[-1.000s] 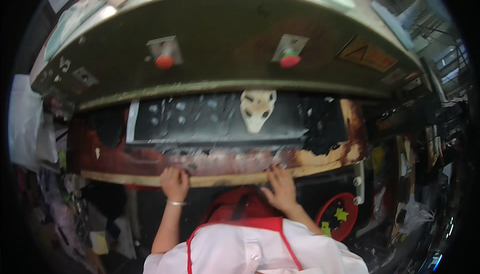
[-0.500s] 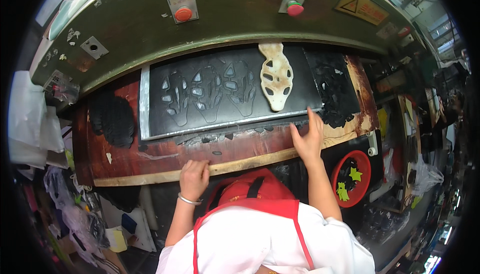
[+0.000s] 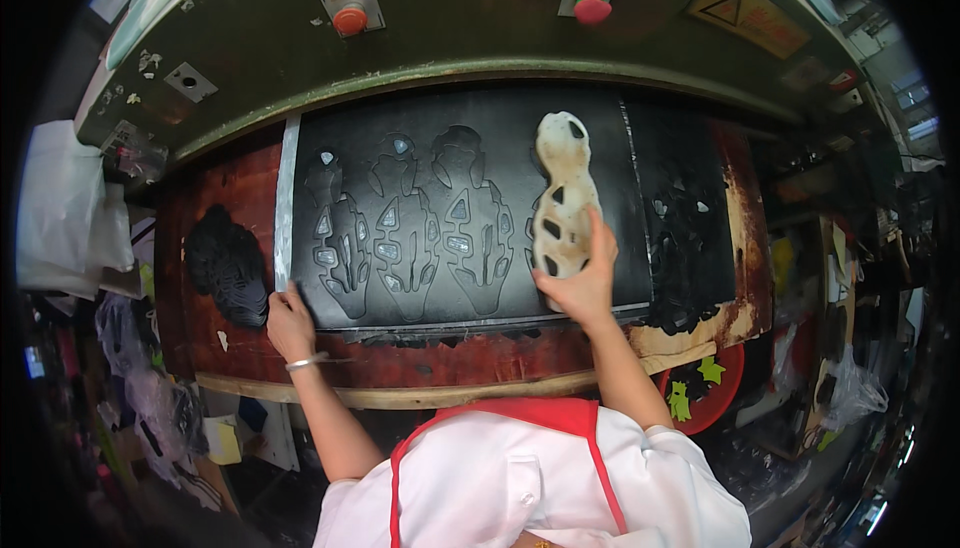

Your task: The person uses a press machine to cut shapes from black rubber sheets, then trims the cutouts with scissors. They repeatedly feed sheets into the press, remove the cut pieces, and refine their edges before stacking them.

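My right hand [image 3: 585, 283] is closed around the near part of an off-white, sole-shaped cutting die [image 3: 563, 188] with several openings. The die lies over a black sheet [image 3: 400, 113], toward its right side. To the left of the die, several matching sole outlines [image 3: 405, 258] are cut into the sheet, some of their small openings showing pale. My left hand [image 3: 290, 323] has its fingers closed at the sheet's near left corner, by the lower end of a silvery edge strip [image 3: 288, 188]. Its fingertips are partly hidden.
A pile of black cut pieces [image 3: 228, 268] sits left of my left hand. Black scrap [image 3: 685, 248] covers the board's right part. A green machine housing [image 3: 470, 18] with a red button [image 3: 350, 18] and a pinkish button [image 3: 592, 8] spans the far side. A red basin [image 3: 735, 388] stands below right.
The black sheet and die have come nearer to me, uncovering the far ends of the outlines. My right hand has moved onto the die, my left to the sheet's left corner.
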`<action>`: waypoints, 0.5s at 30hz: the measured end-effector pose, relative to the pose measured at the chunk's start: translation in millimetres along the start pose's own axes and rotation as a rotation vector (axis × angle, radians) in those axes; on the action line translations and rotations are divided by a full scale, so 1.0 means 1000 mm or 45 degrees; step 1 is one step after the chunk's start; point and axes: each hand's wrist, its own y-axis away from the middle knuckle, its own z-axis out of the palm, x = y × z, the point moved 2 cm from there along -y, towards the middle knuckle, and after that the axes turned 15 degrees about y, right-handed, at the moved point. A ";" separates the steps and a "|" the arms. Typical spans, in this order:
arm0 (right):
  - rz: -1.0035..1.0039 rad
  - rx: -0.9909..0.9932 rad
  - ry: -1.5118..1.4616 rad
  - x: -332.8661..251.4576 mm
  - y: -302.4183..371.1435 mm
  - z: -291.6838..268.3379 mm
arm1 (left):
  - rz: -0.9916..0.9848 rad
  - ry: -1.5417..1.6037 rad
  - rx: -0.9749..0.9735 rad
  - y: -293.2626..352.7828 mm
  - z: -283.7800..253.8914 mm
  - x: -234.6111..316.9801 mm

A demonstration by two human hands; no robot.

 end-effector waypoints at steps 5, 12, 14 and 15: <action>0.384 -0.131 -1.307 0.025 -0.006 -0.077 | 0.003 -0.255 -0.188 0.017 -0.026 -0.026; 0.284 0.277 -0.193 0.095 0.043 -0.169 | 0.010 -0.614 -0.324 0.037 -0.067 -0.029; 0.407 0.253 -0.138 0.122 0.052 -0.178 | 0.174 -0.612 -0.221 0.032 -0.061 0.000; 0.488 0.211 -0.167 0.133 0.057 -0.178 | 0.306 -0.519 -0.135 0.032 -0.054 0.018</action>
